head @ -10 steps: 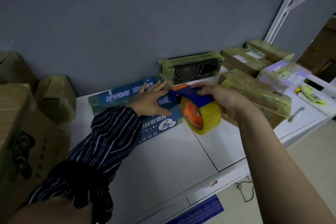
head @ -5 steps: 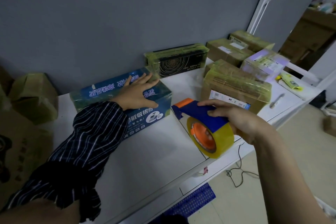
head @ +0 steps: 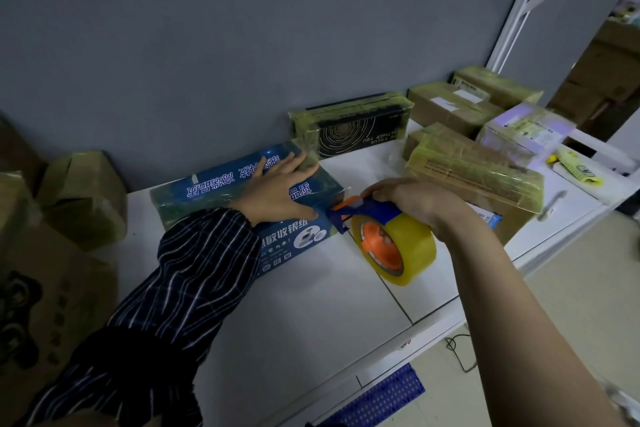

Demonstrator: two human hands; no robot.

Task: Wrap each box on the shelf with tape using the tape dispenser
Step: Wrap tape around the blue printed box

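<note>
A long blue box (head: 214, 184) with white lettering lies on the white shelf (head: 311, 305), partly covered in yellowish tape. My left hand (head: 277, 187) presses flat on its top with the fingers spread. My right hand (head: 412, 199) grips the blue handle of the tape dispenser (head: 388, 239), which carries an orange hub and a yellow tape roll. The dispenser's front edge touches the box's right end.
Taped boxes stand to the right: a black one (head: 353, 128) against the grey wall, brown ones (head: 474, 177) (head: 450, 107) and a pale one (head: 526, 128). Taped cartons (head: 83, 194) crowd the left. A yellow item (head: 575, 168) and a pen (head: 552, 204) lie far right.
My right hand has brought the dispenser from out over the shelf's front edge back against the right end of the blue box. My left hand stays flat on the box.
</note>
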